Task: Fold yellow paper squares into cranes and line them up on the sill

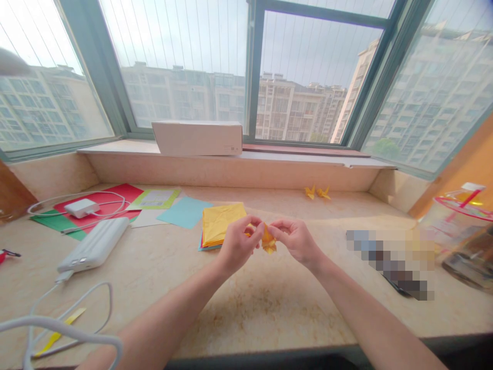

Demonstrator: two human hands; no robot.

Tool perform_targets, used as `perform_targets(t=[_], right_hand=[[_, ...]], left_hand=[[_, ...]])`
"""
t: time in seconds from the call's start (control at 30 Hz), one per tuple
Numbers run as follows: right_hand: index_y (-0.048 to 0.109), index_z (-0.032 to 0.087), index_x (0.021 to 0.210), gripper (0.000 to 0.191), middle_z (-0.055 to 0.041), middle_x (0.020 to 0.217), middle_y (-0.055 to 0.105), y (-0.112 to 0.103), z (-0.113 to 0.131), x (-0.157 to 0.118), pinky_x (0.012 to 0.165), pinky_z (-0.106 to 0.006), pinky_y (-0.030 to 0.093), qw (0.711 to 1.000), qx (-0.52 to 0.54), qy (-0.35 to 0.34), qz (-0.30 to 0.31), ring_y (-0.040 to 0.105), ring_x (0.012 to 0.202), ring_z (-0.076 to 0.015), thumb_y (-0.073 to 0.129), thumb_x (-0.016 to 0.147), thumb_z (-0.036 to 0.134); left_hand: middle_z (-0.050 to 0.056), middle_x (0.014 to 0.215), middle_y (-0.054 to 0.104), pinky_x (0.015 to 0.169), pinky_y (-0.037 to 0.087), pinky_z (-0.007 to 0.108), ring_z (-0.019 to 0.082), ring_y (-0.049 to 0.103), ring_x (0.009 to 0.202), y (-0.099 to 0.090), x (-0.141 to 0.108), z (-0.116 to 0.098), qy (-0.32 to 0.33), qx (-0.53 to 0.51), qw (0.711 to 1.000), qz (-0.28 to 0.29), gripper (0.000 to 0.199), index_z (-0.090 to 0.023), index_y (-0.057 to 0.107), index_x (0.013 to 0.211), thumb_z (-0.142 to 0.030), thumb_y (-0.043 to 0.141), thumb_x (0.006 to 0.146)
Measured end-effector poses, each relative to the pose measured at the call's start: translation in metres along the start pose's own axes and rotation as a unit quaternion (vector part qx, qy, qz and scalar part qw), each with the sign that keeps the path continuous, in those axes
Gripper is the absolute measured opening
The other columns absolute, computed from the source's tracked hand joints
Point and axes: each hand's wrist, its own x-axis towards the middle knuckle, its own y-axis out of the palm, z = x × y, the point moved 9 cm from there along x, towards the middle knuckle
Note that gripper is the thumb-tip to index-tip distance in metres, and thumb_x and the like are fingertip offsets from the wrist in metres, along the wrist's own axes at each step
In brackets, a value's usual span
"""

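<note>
Head view: the left hand (239,240) and right hand (297,239) each pinch a small folded yellow paper piece (269,241), positioned between them above the bench (246,313). A yellow-topped paper stack (219,224) lies just beside the left hand; two folded yellow figures (323,193) sit beyond the right hand. Step in hand, as judged: shaping folds. The next move appears to require light, controlled fingertip pressure.

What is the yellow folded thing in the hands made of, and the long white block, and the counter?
The yellow folded thing looks like thin, matte paper: it shows creases. The long white block seems to be smooth plastic, with rounded edges. The counter looks like smooth stone, with brown mottling, though it could be a lookalike.
</note>
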Motion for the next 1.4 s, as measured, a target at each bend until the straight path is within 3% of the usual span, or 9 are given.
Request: perform_targets(t=[0.3,0.5,0.6,0.7,0.9,1.07,1.27,1.4], right_hand=[[0.073,0.017,0.081,0.030,-0.0048,0.076,0.073,0.001,0.004,0.000,0.066,-0.030,0.052,1.000,0.017,-0.008,0.008,0.066,0.068,-0.0169,0.072,0.079,0.047],[0.074,0.017,0.093,0.030,-0.0064,0.085,0.073,0.007,0.002,-0.001,0.073,-0.034,0.052,0.999,0.000,-0.007,0.039,0.066,0.076,-0.0192,0.074,0.079,0.044],[0.073,0.019,0.087,0.025,-0.0046,0.081,0.072,0.000,0.002,0.000,0.072,-0.034,0.052,1.000,0.006,-0.026,-0.002,0.065,0.075,-0.0182,0.075,0.079,0.042],[0.074,0.022,0.086,0.019,-0.0042,0.087,0.070,-0.011,0.010,0.000,0.077,-0.035,0.052,0.995,-0.002,-0.088,-0.057,0.064,0.081,-0.0188,0.075,0.079,0.040],[0.076,0.027,0.090,0.008,-0.0055,0.100,0.064,-0.012,0.030,-0.006,0.089,-0.038,0.051,0.976,-0.077,-0.190,-0.072,0.062,0.098,-0.0203,0.071,0.084,0.030],[0.076,0.029,0.099,0.018,-0.0070,0.110,0.062,-0.002,0.041,-0.013,0.095,-0.039,0.049,0.959,-0.159,-0.231,-0.045,0.061,0.104,-0.0205,0.062,0.089,0.023],[0.072,0.026,0.104,0.020,-0.0079,0.113,0.063,-0.004,0.041,-0.012,0.091,-0.038,0.051,0.971,-0.146,-0.183,-0.059,0.062,0.104,-0.0218,0.057,0.092,0.032],[0.065,0.021,0.108,0.032,-0.0090,0.101,0.070,-0.015,0.023,-0.005,0.080,-0.036,0.052,0.988,-0.084,-0.089,-0.092,0.066,0.088,-0.0210,0.062,0.088,0.046]], left_hand=[[-0.003,0.054,0.056,0.036,0.038,0.016,0.008,0.050,0.041,0.000,0.000,-0.008,0.040,0.010,0.999,0.004,0.022,-0.017,0.059,0.083,-0.038,0.057,0.089],[-0.002,0.061,0.058,0.040,0.038,0.016,0.006,0.051,0.043,-0.007,-0.001,-0.014,0.068,0.021,0.997,-0.029,0.022,-0.017,0.060,0.082,-0.037,0.055,0.090],[-0.001,0.066,0.059,0.041,0.039,0.017,0.007,0.052,0.044,-0.010,0.001,-0.011,0.059,-0.002,0.997,-0.040,0.027,-0.017,0.059,0.090,-0.043,0.053,0.091],[-0.002,0.067,0.058,0.039,0.038,0.018,0.007,0.051,0.042,-0.013,0.004,-0.001,0.021,-0.015,0.998,-0.052,0.037,-0.017,0.056,0.089,-0.054,0.047,0.092],[0.003,0.077,0.063,0.043,0.045,0.022,0.011,0.058,0.048,0.006,0.004,0.015,-0.073,-0.103,0.992,0.031,0.053,-0.015,0.057,0.083,-0.066,0.044,0.088],[0.004,0.073,0.064,0.061,0.051,0.024,0.013,0.062,0.063,0.014,0.005,0.007,-0.054,-0.174,0.981,0.064,0.043,-0.011,0.064,0.084,-0.055,0.062,0.084],[0.006,0.082,0.070,0.073,0.054,0.028,0.015,0.068,0.073,0.012,0.008,0.010,-0.059,-0.205,0.976,0.048,0.036,-0.012,0.064,0.086,-0.048,0.063,0.086],[0.008,0.085,0.072,0.067,0.053,0.027,0.016,0.067,0.074,0.005,0.009,0.009,-0.044,-0.175,0.984,0.010,0.036,-0.013,0.064,0.090,-0.049,0.064,0.084]])
